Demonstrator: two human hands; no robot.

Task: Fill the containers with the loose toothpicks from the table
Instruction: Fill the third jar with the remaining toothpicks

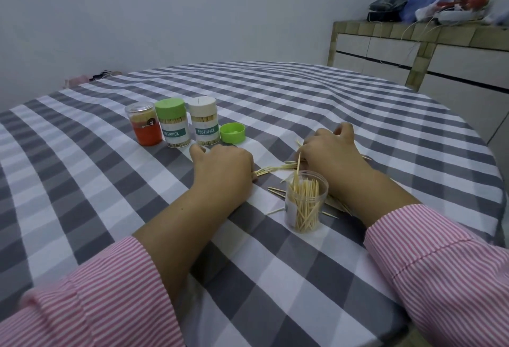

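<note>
Both hands [224,161] [329,145] rest among pale, thin, scattered toothpicks [271,168].

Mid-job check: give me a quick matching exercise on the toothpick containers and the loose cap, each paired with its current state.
Things:
1. open clear container
2. green-capped container
3. loose green cap
4. orange container

States:
A. lying on the cloth, open side up, beside the white-capped container
B. leftmost in the row, clear lid on
C. uncapped, partly filled, toothpicks sticking out
D. closed, standing between two other containers

Pairs: 1-C, 2-D, 3-A, 4-B
</note>
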